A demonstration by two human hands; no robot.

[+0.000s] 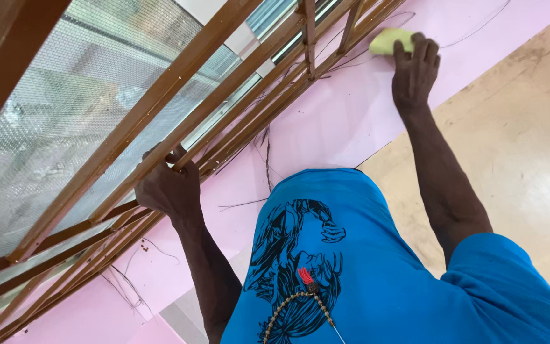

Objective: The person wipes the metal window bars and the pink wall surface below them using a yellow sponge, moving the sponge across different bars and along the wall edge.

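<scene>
Right hand (415,67) presses a small yellow sponge (389,39) flat on the pink wall (332,121) — I see cobweb strands below it uncleaned; left hand (170,185) grips a brown metal window bar (160,95).

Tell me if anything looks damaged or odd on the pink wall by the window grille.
Yes. Thin dark cracks or stray strands run down the pink wall just below the brown window grille; I cannot tell which. The right hand presses a yellow sponge against the wall, and the left hand grips a grille bar.
</scene>
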